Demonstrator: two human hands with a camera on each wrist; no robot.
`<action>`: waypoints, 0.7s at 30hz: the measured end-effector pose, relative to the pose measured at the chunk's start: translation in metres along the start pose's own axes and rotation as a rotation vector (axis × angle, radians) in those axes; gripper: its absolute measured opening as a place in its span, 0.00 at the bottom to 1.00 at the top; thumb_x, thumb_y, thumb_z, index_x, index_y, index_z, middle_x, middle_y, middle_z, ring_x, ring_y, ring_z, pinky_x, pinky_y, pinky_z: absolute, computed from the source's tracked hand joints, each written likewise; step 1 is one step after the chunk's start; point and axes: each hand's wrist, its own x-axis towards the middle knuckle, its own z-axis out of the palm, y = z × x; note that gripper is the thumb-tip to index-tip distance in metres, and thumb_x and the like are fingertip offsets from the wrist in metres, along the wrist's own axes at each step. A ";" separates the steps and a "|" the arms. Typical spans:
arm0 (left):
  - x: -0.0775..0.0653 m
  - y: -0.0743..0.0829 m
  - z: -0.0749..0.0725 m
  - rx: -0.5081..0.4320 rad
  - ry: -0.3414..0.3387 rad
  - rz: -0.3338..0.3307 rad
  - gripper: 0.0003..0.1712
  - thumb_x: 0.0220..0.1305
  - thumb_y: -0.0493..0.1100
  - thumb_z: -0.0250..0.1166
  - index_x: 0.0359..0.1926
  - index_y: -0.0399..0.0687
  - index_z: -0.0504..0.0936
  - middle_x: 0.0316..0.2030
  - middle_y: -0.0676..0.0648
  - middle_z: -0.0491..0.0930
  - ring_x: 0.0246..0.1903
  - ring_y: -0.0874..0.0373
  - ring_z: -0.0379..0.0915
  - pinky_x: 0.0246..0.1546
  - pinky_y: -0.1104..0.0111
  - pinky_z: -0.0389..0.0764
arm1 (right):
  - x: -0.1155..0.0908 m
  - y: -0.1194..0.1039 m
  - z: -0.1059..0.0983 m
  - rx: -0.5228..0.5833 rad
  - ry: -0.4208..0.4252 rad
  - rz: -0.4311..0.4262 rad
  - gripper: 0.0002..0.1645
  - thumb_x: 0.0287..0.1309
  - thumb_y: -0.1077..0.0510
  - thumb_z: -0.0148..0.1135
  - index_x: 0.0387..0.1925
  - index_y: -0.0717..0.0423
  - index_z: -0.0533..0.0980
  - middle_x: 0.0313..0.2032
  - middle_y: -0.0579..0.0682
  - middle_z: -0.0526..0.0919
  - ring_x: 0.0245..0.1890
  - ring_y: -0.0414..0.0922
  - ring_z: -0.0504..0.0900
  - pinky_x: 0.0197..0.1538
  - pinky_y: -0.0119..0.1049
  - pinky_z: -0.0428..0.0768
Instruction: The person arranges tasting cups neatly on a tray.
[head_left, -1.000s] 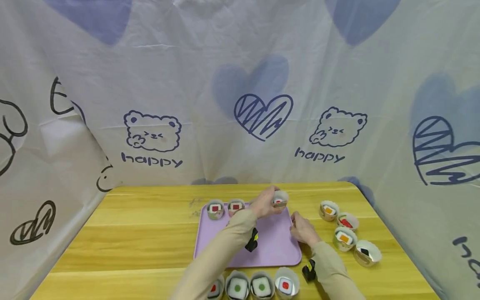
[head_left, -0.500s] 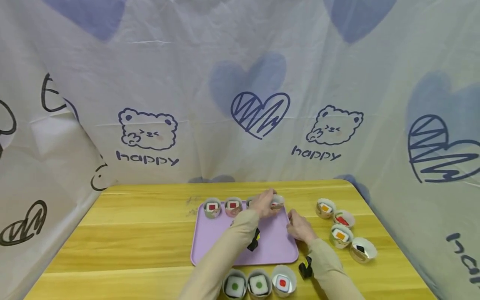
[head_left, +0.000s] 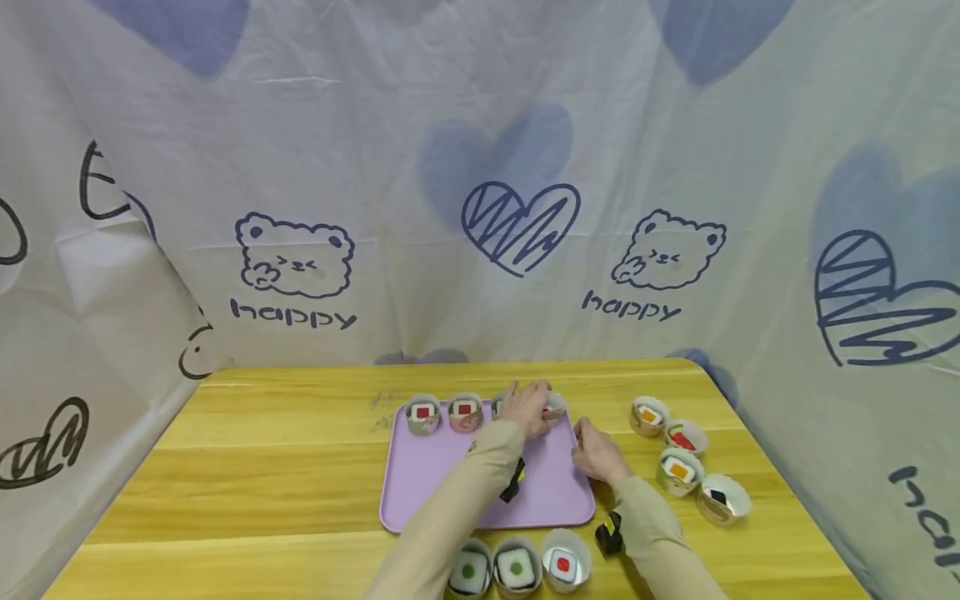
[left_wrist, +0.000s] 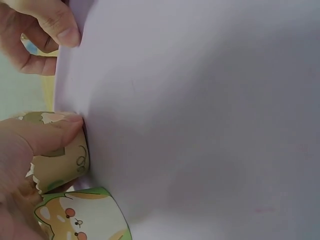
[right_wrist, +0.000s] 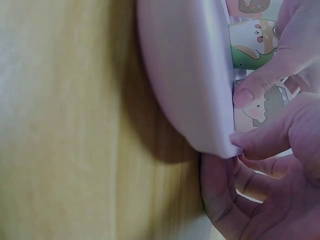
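Reaching across the lilac tray (head_left: 423,479), my left hand (head_left: 527,408) grips a paper baking cup (head_left: 555,407) at the tray's far right corner. In the left wrist view my thumb presses the side of this cup (left_wrist: 62,167), next to a dog-patterned cup (left_wrist: 87,220). My right hand (head_left: 597,451) pinches the tray's right edge, with its thumb on top and fingers beneath, as the right wrist view shows. Two more cups, one green (head_left: 423,414) and one pink (head_left: 465,412), stand along the far edge, each with a red-centred white piece inside.
Several filled cups (head_left: 677,472) stand on the wooden table (head_left: 247,467) to the right of the tray. In front of it is a row of cups (head_left: 515,567), partly hidden by my left sleeve. A printed curtain (head_left: 420,325) hangs behind the table.
My left hand has lowered the cup onto the tray's far right corner, beside the others. The right hand keeps its hold on the tray edge. The head view has shifted slightly.
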 end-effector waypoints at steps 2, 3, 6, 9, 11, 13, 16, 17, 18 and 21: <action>0.001 -0.001 0.002 0.035 0.012 0.000 0.32 0.59 0.49 0.73 0.61 0.49 0.72 0.55 0.48 0.82 0.59 0.53 0.78 0.76 0.53 0.60 | 0.001 -0.001 0.000 -0.001 0.003 -0.003 0.11 0.61 0.66 0.54 0.45 0.64 0.68 0.29 0.54 0.75 0.29 0.48 0.73 0.33 0.38 0.70; 0.001 0.000 0.001 0.045 0.011 -0.004 0.32 0.59 0.49 0.73 0.62 0.49 0.72 0.56 0.48 0.82 0.60 0.53 0.78 0.76 0.52 0.60 | 0.001 -0.001 0.000 0.000 0.003 -0.002 0.11 0.61 0.66 0.53 0.45 0.64 0.68 0.29 0.54 0.75 0.29 0.48 0.73 0.33 0.38 0.70; 0.000 0.002 -0.001 0.072 0.000 -0.018 0.34 0.60 0.49 0.73 0.65 0.50 0.71 0.58 0.48 0.81 0.61 0.54 0.77 0.76 0.53 0.59 | 0.000 -0.002 0.000 0.001 0.003 -0.002 0.11 0.61 0.66 0.53 0.46 0.64 0.68 0.30 0.54 0.75 0.29 0.48 0.73 0.33 0.38 0.71; 0.000 0.005 -0.003 0.089 -0.030 -0.046 0.35 0.62 0.50 0.72 0.68 0.50 0.70 0.60 0.48 0.80 0.63 0.54 0.75 0.77 0.53 0.58 | 0.000 -0.002 0.000 -0.001 0.001 0.001 0.12 0.61 0.66 0.53 0.46 0.64 0.69 0.30 0.55 0.75 0.30 0.48 0.74 0.33 0.38 0.72; 0.001 0.005 -0.001 0.096 -0.040 -0.060 0.36 0.62 0.50 0.72 0.68 0.51 0.70 0.61 0.48 0.79 0.63 0.54 0.75 0.77 0.53 0.58 | 0.000 -0.003 0.001 -0.001 -0.001 0.003 0.12 0.61 0.66 0.53 0.46 0.64 0.69 0.31 0.55 0.76 0.30 0.48 0.74 0.34 0.39 0.72; 0.001 0.006 -0.001 0.096 -0.047 -0.069 0.36 0.62 0.51 0.71 0.68 0.51 0.69 0.62 0.48 0.78 0.64 0.54 0.74 0.77 0.53 0.58 | 0.000 -0.003 0.001 0.000 0.001 0.002 0.12 0.61 0.66 0.53 0.46 0.64 0.69 0.31 0.55 0.76 0.30 0.48 0.74 0.34 0.39 0.73; -0.001 0.006 -0.004 0.093 -0.059 -0.071 0.38 0.62 0.52 0.71 0.69 0.52 0.67 0.64 0.47 0.76 0.65 0.52 0.72 0.76 0.54 0.60 | -0.001 -0.002 0.001 -0.001 0.005 -0.004 0.11 0.61 0.66 0.53 0.46 0.64 0.68 0.31 0.56 0.76 0.30 0.49 0.74 0.34 0.40 0.73; -0.002 0.006 -0.006 0.093 -0.066 -0.067 0.39 0.62 0.53 0.71 0.70 0.51 0.66 0.64 0.47 0.75 0.66 0.51 0.71 0.76 0.55 0.60 | -0.001 -0.002 0.001 -0.002 0.008 -0.005 0.11 0.60 0.66 0.53 0.46 0.64 0.68 0.31 0.56 0.76 0.30 0.49 0.75 0.34 0.40 0.73; -0.003 0.006 -0.009 0.093 -0.068 -0.062 0.40 0.62 0.53 0.71 0.71 0.51 0.66 0.65 0.46 0.74 0.67 0.50 0.70 0.75 0.55 0.61 | -0.001 -0.001 0.001 -0.002 0.009 -0.007 0.11 0.60 0.66 0.53 0.45 0.64 0.68 0.31 0.56 0.76 0.30 0.49 0.75 0.34 0.41 0.73; -0.009 0.004 -0.020 0.084 -0.077 -0.026 0.44 0.60 0.54 0.73 0.72 0.50 0.64 0.66 0.45 0.72 0.68 0.48 0.67 0.74 0.57 0.63 | -0.001 0.001 0.001 -0.007 0.005 -0.003 0.11 0.60 0.66 0.53 0.45 0.64 0.68 0.31 0.56 0.77 0.30 0.49 0.75 0.35 0.41 0.74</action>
